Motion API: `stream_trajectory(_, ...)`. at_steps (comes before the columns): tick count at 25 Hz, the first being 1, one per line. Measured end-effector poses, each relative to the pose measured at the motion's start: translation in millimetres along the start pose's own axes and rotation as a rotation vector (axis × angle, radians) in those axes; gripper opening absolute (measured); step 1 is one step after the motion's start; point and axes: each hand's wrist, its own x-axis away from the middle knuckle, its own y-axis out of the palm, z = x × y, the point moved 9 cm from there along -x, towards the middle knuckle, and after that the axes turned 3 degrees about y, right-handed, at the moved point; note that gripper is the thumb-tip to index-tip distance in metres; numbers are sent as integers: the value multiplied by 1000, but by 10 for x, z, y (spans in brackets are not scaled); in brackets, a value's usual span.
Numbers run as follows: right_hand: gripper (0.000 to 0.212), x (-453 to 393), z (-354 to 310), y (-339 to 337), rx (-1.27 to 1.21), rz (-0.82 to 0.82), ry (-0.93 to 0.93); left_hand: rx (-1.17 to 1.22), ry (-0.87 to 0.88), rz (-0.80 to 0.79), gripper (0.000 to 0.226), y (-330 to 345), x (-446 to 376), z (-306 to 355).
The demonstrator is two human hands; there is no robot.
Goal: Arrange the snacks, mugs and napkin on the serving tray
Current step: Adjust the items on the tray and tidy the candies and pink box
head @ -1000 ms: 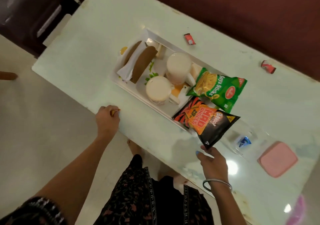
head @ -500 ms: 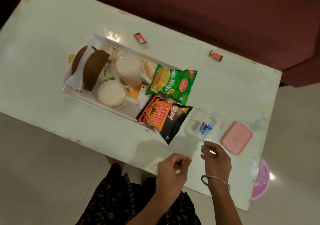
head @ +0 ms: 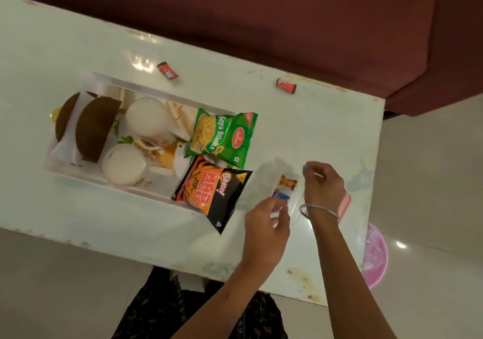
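Note:
The white serving tray (head: pixel 86 175) holds two white mugs (head: pixel 147 118) (head: pixel 122 166), a white napkin (head: pixel 65 148) with brown pieces on it, a green Soya Sticks packet (head: pixel 224 136) and a black Bingo packet (head: pixel 213 191) that hangs over the tray's right end. Right of the tray stands a small clear plastic box (head: pixel 283 188) with wrapped candies inside. My left hand (head: pixel 266 225) hovers at the box's near edge, fingers loosely curled and nothing seen in them. My right hand (head: pixel 324 184) pinches the box's far right rim.
Two red candy wrappers (head: pixel 167 70) (head: pixel 286 85) lie on the white table (head: pixel 300 129) behind the tray. A pink lid (head: pixel 344 204) shows under my right wrist. A pink bowl (head: pixel 376 255) sits on the floor at the table's right end. A maroon sofa (head: pixel 287 12) runs along the far side.
My left hand swung from the table's near left edge over to the clear box, and a yellow-red candy now lies in it. My right hand shifted to the box's right rim.

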Motion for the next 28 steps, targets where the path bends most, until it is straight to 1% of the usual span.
stream_trajectory(2,23,-306,-225,260,69,-62,-73,-4,-34,-48,17,-43,129,-45)
stream_trajectory(3,35,-454,-343,446,140,-139,-112,1,-63,-80,17,-54,188,-73)
stream_trajectory(5,59,-680,-580,845,385,-296,-223,2,-127,-137,17,-64,266,-125)
stream_trajectory(7,70,-840,-831,1140,584,-356,-369,-8,-196,-180,16,-70,319,-154)
stream_trajectory(10,69,-1063,-1123,1473,729,-406,-534,21,-251,-236,21,-79,379,-104)
stream_trajectory(13,56,-1211,-1188,1707,895,-447,-579,12,-265,-322,21,-102,368,-24)
stream_trajectory(15,43,-1210,-1191,1738,968,-386,-607,13,-252,-352,19,-143,316,43)
stream_trajectory(17,31,-1118,-1216,1688,975,-272,-668,22,-239,-354,17,-208,248,123)
stream_trajectory(18,31,-1054,-1216,1664,966,-237,-695,27,-231,-349,16,-237,210,169)
stream_trajectory(20,35,-959,-1182,1631,919,-227,-693,41,-216,-344,16,-281,146,254)
stream_trajectory(23,32,-848,-1087,1489,738,-222,-592,68,-216,-381,17,-377,84,387)
stream_trajectory(25,24,-748,-1014,1295,586,-168,-517,89,-159,-396,18,-541,-58,558)
stream_trajectory(26,21,-686,-976,1187,515,-138,-483,78,-109,-373,19,-671,-197,654)
stream_trajectory(28,20,-559,-911,1020,393,-90,-430,-9,14,-268,22,-1021,-628,847)
